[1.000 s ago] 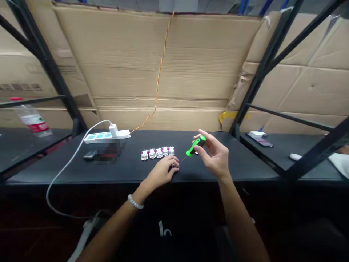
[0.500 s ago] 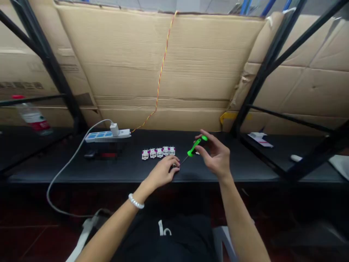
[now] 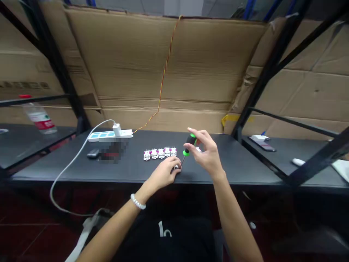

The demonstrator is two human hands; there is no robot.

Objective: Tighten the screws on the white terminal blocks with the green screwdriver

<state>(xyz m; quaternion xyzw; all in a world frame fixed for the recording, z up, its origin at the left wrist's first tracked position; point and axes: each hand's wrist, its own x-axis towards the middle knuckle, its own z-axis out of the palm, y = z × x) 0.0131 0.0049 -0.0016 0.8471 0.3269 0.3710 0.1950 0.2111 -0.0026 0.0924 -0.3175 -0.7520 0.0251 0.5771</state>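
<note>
My right hand (image 3: pixel 206 152) grips the handle of a green and black screwdriver (image 3: pixel 190 141) between thumb and fingers. Its metal shaft slants down to my left hand (image 3: pixel 165 171). Pinched in my left fingers near the front of the black table is a small whitish part (image 3: pixel 176 166), mostly hidden; the screwdriver's tip meets it or ends close to it. Just beyond that hand stands a row of several small white and purple parts (image 3: pixel 160 153). Another white part (image 3: pixel 198 149) shows partly behind my right fingers.
A white power strip (image 3: pixel 109 135) with a plug and cable lies at the left of the table (image 3: pixel 218 165). Near it is a small dark object (image 3: pixel 93 154). Black metal posts (image 3: pixel 252 91) flank the work area. Cardboard (image 3: pixel 163 65) closes off the back. A bottle (image 3: pixel 40 118) stands far left.
My right hand has moved left and the screwdriver now stands more upright, with its handle closer to my left hand. My left hand keeps its hold on the small part.
</note>
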